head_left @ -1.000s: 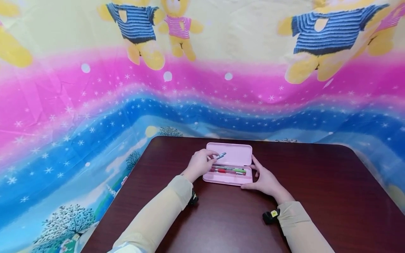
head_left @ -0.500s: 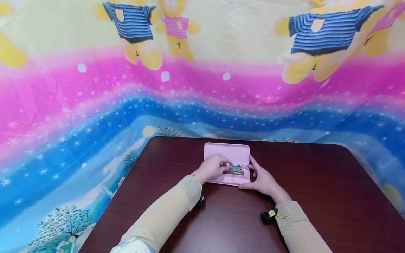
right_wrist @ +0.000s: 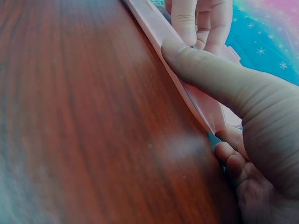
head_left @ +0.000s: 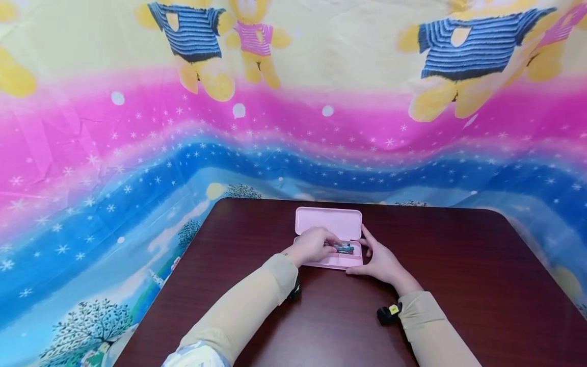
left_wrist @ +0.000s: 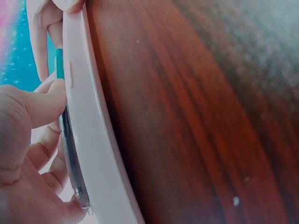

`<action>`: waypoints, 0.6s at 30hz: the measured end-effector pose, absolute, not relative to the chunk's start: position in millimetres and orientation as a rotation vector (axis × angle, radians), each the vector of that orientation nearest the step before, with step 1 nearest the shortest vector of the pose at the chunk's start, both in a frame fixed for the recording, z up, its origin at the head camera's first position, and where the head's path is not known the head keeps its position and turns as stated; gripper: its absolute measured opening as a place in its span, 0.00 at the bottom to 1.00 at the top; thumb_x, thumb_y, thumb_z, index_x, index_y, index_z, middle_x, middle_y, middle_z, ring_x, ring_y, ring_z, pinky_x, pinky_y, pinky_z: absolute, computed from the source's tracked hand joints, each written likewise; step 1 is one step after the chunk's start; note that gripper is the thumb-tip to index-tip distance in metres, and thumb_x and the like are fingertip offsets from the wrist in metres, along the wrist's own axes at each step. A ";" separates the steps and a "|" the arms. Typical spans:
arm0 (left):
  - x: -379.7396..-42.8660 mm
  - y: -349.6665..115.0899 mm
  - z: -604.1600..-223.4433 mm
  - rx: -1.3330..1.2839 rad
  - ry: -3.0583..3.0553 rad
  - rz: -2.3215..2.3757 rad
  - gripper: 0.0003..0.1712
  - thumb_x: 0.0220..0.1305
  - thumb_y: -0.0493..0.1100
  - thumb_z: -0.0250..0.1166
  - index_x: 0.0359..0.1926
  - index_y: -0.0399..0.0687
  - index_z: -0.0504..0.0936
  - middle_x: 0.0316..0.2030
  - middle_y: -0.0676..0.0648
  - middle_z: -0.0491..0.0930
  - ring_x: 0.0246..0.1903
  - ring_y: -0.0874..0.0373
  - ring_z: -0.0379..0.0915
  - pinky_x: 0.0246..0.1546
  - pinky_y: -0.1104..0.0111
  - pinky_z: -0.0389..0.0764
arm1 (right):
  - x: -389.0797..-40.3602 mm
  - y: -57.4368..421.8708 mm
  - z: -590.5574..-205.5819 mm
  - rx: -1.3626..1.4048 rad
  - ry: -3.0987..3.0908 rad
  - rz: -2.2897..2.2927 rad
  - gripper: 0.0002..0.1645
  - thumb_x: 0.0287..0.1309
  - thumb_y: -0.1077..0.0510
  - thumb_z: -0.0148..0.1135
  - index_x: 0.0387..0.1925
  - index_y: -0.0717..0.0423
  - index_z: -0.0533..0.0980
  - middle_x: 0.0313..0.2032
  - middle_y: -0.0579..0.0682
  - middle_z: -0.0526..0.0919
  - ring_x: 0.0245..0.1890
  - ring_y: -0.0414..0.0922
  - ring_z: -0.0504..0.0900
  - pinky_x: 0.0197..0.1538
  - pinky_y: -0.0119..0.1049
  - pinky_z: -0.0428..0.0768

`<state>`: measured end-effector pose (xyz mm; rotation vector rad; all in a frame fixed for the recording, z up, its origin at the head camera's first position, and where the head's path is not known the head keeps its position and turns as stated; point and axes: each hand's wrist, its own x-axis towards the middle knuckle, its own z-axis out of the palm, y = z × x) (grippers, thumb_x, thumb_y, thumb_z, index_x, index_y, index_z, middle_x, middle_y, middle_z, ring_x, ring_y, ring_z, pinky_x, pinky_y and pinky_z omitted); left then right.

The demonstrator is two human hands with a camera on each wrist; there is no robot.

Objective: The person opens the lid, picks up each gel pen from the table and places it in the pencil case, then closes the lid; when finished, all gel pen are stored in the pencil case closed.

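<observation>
A pink pencil case point(head_left: 328, 222) stands open on the table, lid raised at the back. My left hand point(head_left: 314, 245) reaches into its tray, thumb and fingers pinching a pen point(left_wrist: 70, 140) with a teal end and a clear, dark barrel, lying along the case's front wall point(left_wrist: 88, 98). Several pens point(head_left: 345, 248) show in the tray beyond my left fingertips; the rest are hidden under that hand. My right hand point(head_left: 384, 261) holds the right end of the case, thumb point(right_wrist: 196, 65) on the front rim and fingers round the back corner.
The dark red-brown table point(head_left: 449, 285) extends around the case on every side. A printed cloth point(head_left: 275, 127) with bears and snowflakes hangs behind the table. Black wrist cameras point(head_left: 389, 314) sit below both sleeves.
My left hand has brought the pen down from in front of the lid into the tray, moving right and lower. The right hand keeps its hold on the case.
</observation>
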<state>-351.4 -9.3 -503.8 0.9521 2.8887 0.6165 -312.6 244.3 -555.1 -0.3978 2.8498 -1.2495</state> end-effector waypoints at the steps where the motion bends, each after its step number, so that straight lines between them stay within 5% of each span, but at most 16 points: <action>1: -351.5 -9.3 -504.2 0.959 2.885 0.611 0.14 0.74 0.47 0.74 0.57 0.65 0.94 0.51 0.58 0.92 0.54 0.61 0.85 0.65 0.65 0.83 | -312.9 244.4 -555.4 -0.402 2.852 -1.249 0.90 0.40 0.33 0.92 0.92 0.44 0.41 0.73 0.59 0.81 0.46 0.47 0.73 0.40 0.35 0.73; 18: -350.8 -17.8 -511.4 0.863 2.925 0.664 0.13 0.74 0.49 0.73 0.56 0.66 0.95 0.51 0.55 0.91 0.55 0.59 0.84 0.63 0.64 0.82 | -311.8 244.3 -552.7 -0.406 2.854 -1.247 0.91 0.40 0.34 0.92 0.92 0.43 0.41 0.73 0.58 0.82 0.45 0.47 0.73 0.40 0.35 0.72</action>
